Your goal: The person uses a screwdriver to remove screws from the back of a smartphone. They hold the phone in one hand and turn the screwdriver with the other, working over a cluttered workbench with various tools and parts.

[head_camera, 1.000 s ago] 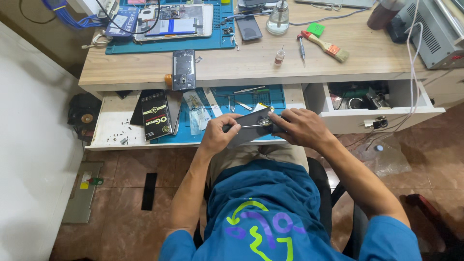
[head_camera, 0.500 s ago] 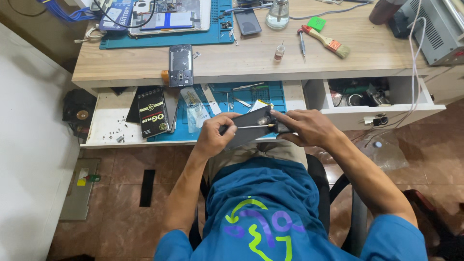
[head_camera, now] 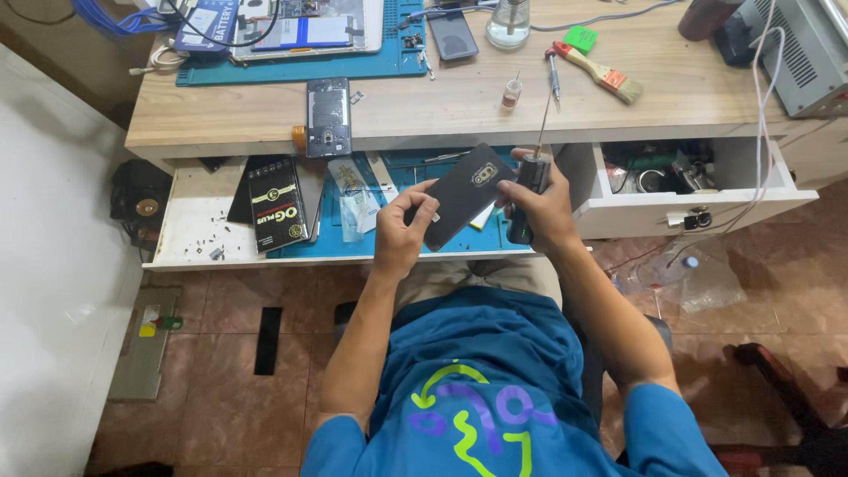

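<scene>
Right now: both of my hands are up over the open drawer (head_camera: 190,231), working on one thing between them.
Left hand (head_camera: 399,231): closed around the lower end of the black phone (head_camera: 461,198), thumb across its back, fingers underneath.
Right hand (head_camera: 541,205): wrapped tight around the dark handle of a screwdriver (head_camera: 533,181); its thin shaft stands up past my knuckles towards the desk edge (head_camera: 265,141).
Where the phone is: in the air between my hands, above the blue mat (head_camera: 331,231) in the drawer, back side up, camera ring near the top.
Long axis: tilted, low end at my left hand, high end towards my right hand.
Nearer hand: the left carries it; the right sits just beside the upper corner, and I cannot tell whether its fingertips touch the edge.
Screwdriver and phone: side by side; the tip points away from the phone, not at it.
Nearby: a black box (head_camera: 277,205) lies in the drawer to the left; another opened phone (head_camera: 329,115) rests on the desk above.
</scene>
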